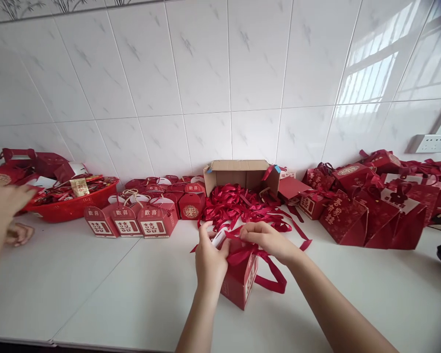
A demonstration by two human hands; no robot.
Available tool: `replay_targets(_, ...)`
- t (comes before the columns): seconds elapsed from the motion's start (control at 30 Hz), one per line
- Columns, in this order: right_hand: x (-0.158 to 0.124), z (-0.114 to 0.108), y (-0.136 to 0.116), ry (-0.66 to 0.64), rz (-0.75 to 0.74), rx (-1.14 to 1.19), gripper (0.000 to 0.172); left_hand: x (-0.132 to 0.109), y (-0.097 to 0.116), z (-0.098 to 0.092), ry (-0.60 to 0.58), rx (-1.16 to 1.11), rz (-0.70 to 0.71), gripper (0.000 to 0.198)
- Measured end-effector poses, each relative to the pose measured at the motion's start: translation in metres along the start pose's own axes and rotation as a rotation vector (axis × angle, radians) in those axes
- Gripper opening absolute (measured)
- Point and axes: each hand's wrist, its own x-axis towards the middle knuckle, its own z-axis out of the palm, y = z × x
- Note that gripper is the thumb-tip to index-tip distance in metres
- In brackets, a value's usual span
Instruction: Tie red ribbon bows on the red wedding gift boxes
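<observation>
Upright red box (241, 288), printed side; left hand (210, 262) fingers clasp its top; right hand (268, 240) fingers pinch red ribbon (274, 283).

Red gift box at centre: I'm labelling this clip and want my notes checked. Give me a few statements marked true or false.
1. The left hand grips the top of the red box while the right hand pinches its ribbon. True.
2. The ribbon is blue. False: it is red.
3. The cardboard box lies open by the tiled wall, red ribbons heaped before it. True.
4. The red basket stands at the far right. False: it is at the far left, by another person's hand.
</observation>
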Motion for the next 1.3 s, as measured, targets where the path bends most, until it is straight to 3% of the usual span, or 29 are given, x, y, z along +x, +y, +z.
replay_targets(0.33, 0.001, 0.009, 0.005, -0.035, -0.013, -0.076, 0.02, 0.0, 0.004, -0.001, -0.004, 0.039, -0.109, 0.057)
replay_targets(1.3, 0.003, 0.013, 0.003, -0.009, -0.024, -0.049, 0.023, -0.003, 0.004, -0.001, 0.008, 0.03, -0.061, 0.049)
